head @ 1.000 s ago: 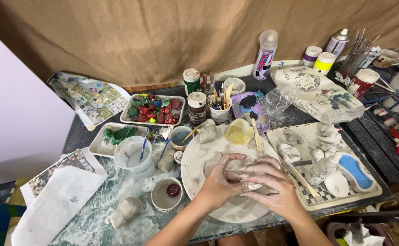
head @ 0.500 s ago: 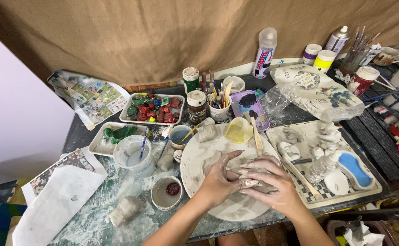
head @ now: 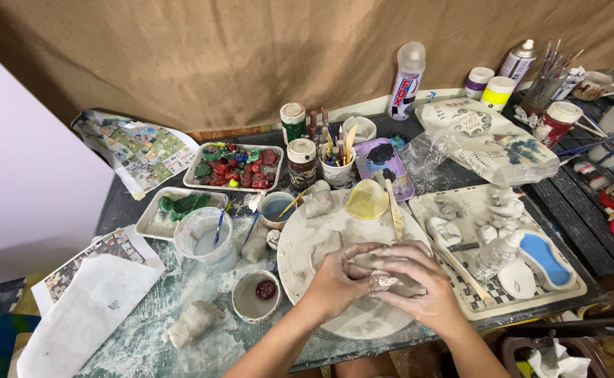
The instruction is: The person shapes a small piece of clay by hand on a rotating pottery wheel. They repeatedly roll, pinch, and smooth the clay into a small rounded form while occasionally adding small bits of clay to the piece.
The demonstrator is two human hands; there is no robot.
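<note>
Clay lump [head: 384, 269] pressed between left hand [head: 338, 280] and right hand [head: 419, 283], both cupped shut around it on round board [head: 300, 241]; shaping step, wants even squeeze

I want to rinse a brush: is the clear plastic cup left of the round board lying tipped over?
No, the clear plastic cup stands upright beside the round board, with cloudy water and a blue stick in it.

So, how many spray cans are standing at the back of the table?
2: a white spray can stands at the back centre against the brown cloth, and a silver spray can stands further right beside the brushes. Others may be hidden in the clutter.
</note>
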